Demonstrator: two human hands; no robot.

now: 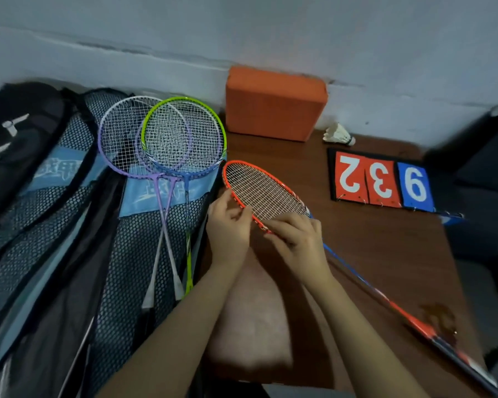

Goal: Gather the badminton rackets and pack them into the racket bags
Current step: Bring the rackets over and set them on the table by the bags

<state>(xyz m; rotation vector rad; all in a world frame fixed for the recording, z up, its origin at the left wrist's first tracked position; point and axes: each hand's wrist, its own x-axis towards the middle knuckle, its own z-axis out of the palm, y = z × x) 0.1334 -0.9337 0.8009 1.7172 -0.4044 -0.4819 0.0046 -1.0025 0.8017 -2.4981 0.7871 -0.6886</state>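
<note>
I note both forearms bare to the frame edge, left hand (230,222) and right hand (295,239) ungloved, no rings or watch visible.

There is a single view, from a camera worn on the person's head, looking forward and steeply down. It sits close over the counter (385,254), whose brown top fills the lower right, with the wall (242,30) running across the top of the frame. Both forearms enter from the bottom edge, and the hands (230,222) meet near the centre. The wide-angle lens bends the wall's ledge and stretches things at the edges. The mesh racket bags (69,225) fill the left side.
</note>
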